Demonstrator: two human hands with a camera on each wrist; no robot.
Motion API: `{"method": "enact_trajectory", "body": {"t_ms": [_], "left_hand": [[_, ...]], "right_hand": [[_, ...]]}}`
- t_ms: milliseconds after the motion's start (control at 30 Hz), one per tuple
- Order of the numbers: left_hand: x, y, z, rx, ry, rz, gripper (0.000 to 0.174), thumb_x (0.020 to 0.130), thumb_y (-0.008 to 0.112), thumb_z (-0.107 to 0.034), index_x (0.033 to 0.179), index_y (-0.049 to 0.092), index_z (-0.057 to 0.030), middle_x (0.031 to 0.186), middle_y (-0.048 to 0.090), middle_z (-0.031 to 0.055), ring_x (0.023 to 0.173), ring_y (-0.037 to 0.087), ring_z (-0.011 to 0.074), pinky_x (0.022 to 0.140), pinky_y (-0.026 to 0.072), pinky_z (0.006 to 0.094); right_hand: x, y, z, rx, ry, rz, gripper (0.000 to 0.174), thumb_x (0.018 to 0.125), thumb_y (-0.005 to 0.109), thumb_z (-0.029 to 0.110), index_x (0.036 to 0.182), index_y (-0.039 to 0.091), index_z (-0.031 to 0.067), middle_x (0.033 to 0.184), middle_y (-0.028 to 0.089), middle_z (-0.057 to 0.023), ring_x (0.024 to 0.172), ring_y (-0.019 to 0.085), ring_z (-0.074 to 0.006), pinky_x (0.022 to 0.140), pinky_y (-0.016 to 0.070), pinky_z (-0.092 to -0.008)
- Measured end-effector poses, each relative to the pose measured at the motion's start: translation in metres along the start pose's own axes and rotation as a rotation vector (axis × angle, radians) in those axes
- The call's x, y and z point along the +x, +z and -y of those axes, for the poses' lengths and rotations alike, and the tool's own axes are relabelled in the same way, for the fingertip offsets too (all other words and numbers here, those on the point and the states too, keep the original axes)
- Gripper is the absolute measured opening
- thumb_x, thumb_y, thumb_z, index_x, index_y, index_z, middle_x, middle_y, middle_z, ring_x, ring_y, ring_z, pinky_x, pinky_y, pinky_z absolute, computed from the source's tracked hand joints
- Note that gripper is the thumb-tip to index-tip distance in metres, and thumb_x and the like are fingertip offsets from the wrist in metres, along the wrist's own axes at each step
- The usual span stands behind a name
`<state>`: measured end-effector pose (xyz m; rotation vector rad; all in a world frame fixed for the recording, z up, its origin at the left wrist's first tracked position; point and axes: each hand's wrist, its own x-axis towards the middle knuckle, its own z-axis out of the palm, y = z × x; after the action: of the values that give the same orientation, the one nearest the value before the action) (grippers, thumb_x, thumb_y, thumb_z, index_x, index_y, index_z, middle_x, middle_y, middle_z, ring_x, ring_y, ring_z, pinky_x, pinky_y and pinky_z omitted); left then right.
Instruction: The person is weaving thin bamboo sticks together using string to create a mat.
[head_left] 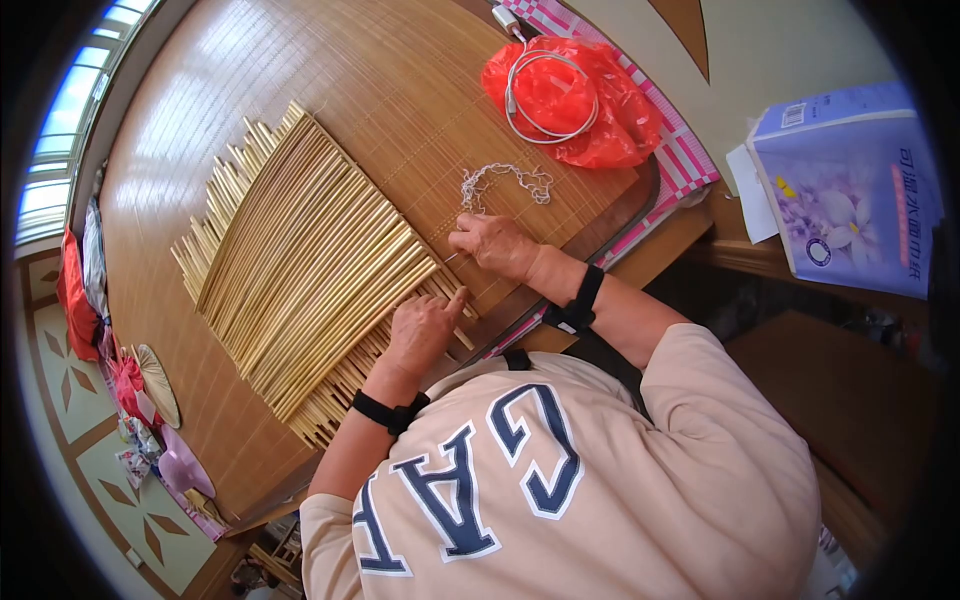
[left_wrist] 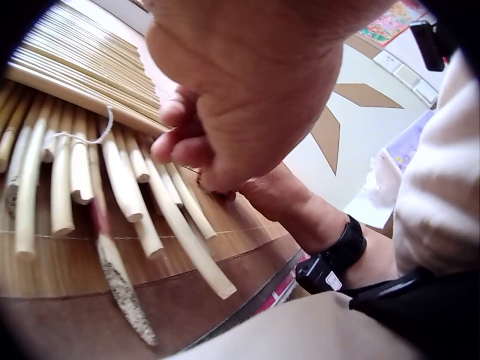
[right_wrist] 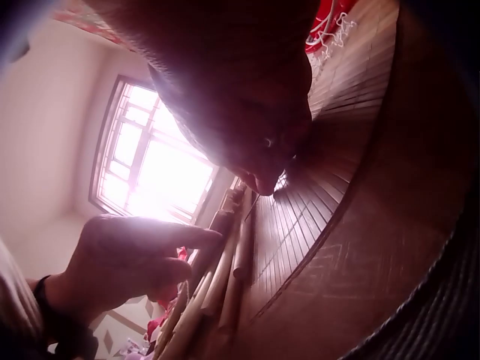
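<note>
On the table lies a mat of golden reed stalks [head_left: 325, 240] laid side by side, with uneven stalk ends along its sides. My right hand [head_left: 497, 247] pinches a thin needle [head_left: 455, 258] at the mat's near corner. White string [head_left: 508, 172] trails in a loose curve from beside that hand. My left hand [head_left: 425, 325] is over the loose stalk ends, its index finger extended along them in the right wrist view. Pale cut stalk ends [left_wrist: 124, 184] jut out below the left hand in the left wrist view, with a short white thread [left_wrist: 105, 131] looped across them.
A red plastic bag [head_left: 600, 120] with a coiled white cable [head_left: 545, 135] sits at the table's right end. A purple tissue pack [head_left: 850, 195] stands beyond that edge. Along the far left edge are a fan [head_left: 158, 385] and a pink hat [head_left: 187, 465].
</note>
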<state>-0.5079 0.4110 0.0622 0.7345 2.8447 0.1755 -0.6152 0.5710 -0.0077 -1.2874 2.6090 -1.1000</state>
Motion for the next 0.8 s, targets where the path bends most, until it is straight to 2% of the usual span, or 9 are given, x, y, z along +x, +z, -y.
{"method": "enact_trajectory", "body": {"t_ms": [33,167,333,433,533,567,700,733,800], "left_hand": [[0.001,-0.002,-0.001,-0.031,0.006,0.007,0.030,0.077,0.052,-0.010,0.106,0.058,-0.0113,0.067,0.059,0.0038,0.066,0.059,0.0207,0.059,0.0454,0.0335],[0.023,0.006,-0.007,0.148,0.036,0.123,0.029,0.076,0.051,-0.012,0.104,0.057,-0.0065,0.068,0.061,0.0037,0.068,0.061,0.0185,0.059,0.0451,0.0303],[0.035,-0.007,-0.011,0.192,0.047,0.168,0.012,0.074,0.053,-0.013,0.083,0.056,-0.0048,0.065,0.060,0.0069,0.068,0.061,0.0213,0.059,0.0447,0.0329],[0.037,-0.002,-0.008,0.199,0.069,0.150,0.008,0.074,0.053,-0.013,0.077,0.054,-0.0054,0.065,0.061,0.0077,0.068,0.062,0.0217,0.059,0.0451,0.0327],[0.041,-0.005,-0.009,0.216,0.075,0.239,0.009,0.073,0.053,-0.013,0.077,0.054,-0.0046,0.065,0.061,0.0081,0.067,0.062,0.0221,0.059,0.0457,0.0326],[0.040,-0.007,-0.009,0.215,0.075,0.239,0.009,0.073,0.053,-0.013,0.077,0.054,-0.0046,0.065,0.061,0.0081,0.067,0.062,0.0221,0.059,0.0457,0.0326],[0.038,-0.007,-0.010,0.165,0.068,0.211,0.009,0.072,0.054,-0.013,0.077,0.054,-0.0042,0.063,0.061,0.0084,0.065,0.062,0.0223,0.058,0.0463,0.0330],[0.039,-0.006,-0.011,0.175,0.073,0.198,0.009,0.072,0.055,-0.012,0.077,0.054,-0.0042,0.062,0.061,0.0083,0.064,0.062,0.0222,0.058,0.0463,0.0331],[0.041,-0.008,-0.011,0.185,0.096,0.207,0.009,0.072,0.055,-0.012,0.076,0.054,-0.0044,0.062,0.060,0.0077,0.064,0.062,0.0220,0.057,0.0461,0.0329]], "right_hand": [[0.000,0.001,0.000,-0.001,0.007,0.016,0.005,0.073,0.055,0.009,0.074,0.053,0.0129,0.078,0.049,-0.0066,0.076,0.057,-0.0244,0.061,0.0462,-0.0349],[0.001,-0.002,-0.001,0.002,0.016,0.034,0.005,0.073,0.055,0.009,0.074,0.053,0.0130,0.078,0.050,-0.0065,0.076,0.057,-0.0248,0.061,0.0461,-0.0353],[0.003,-0.004,-0.001,0.015,0.041,0.061,0.004,0.073,0.055,0.010,0.074,0.053,0.0132,0.078,0.050,-0.0065,0.076,0.057,-0.0252,0.061,0.0460,-0.0356],[0.004,-0.007,0.000,0.030,0.054,0.075,0.004,0.073,0.055,0.009,0.074,0.053,0.0133,0.078,0.051,-0.0064,0.075,0.057,-0.0254,0.061,0.0459,-0.0361],[0.005,-0.008,-0.001,0.046,0.079,0.111,0.002,0.075,0.053,0.012,0.075,0.055,0.0135,0.080,0.051,-0.0076,0.076,0.058,-0.0272,0.062,0.0466,-0.0383],[0.005,-0.006,0.000,0.059,0.099,0.147,0.005,0.078,0.052,0.016,0.075,0.056,0.0137,0.081,0.052,-0.0089,0.078,0.059,-0.0288,0.063,0.0472,-0.0403],[0.006,-0.006,-0.001,0.087,0.114,0.149,0.006,0.078,0.051,0.016,0.075,0.055,0.0135,0.081,0.052,-0.0094,0.078,0.058,-0.0296,0.063,0.0472,-0.0407],[0.006,-0.007,0.000,0.082,0.106,0.136,0.001,0.075,0.054,0.012,0.074,0.054,0.0131,0.080,0.052,-0.0082,0.077,0.058,-0.0279,0.062,0.0463,-0.0389],[0.006,-0.007,0.000,0.076,0.096,0.125,0.006,0.072,0.056,0.008,0.074,0.053,0.0127,0.078,0.051,-0.0070,0.076,0.057,-0.0263,0.061,0.0453,-0.0371]]}}
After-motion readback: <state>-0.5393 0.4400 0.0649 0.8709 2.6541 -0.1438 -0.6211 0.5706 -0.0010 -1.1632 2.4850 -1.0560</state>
